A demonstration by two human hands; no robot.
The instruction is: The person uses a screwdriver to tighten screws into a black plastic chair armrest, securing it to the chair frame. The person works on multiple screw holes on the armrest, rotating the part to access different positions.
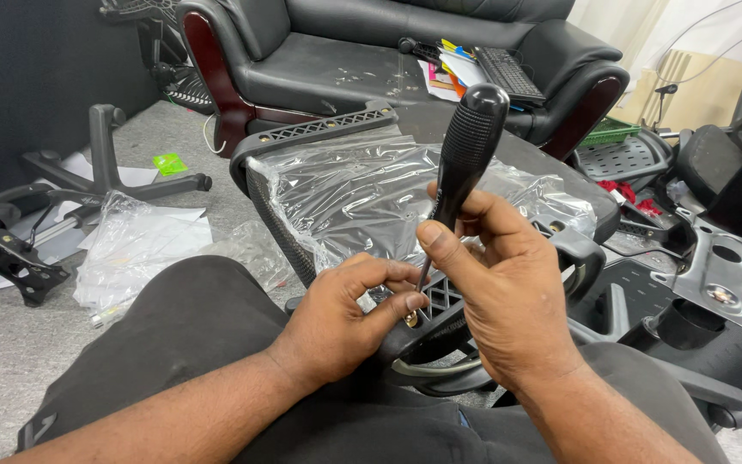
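Dark-trousered lap (191,344) lay nearest — black plastic chair part (440,331) rested across it. Right hand (508,292) gripped black ribbed-handled screwdriver (465,146), shaft down at part. Left hand (345,322) pinched small brass screw (410,320) at tip. Clear plastic wrap (362,193) covered mesh backrest behind.

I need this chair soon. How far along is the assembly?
Done: little that shows; the chair back is partly unwrapped. In hand: the right hand holds a screwdriver over a screw that the left hand steadies. Left: wheel base and seat plate lie apart.
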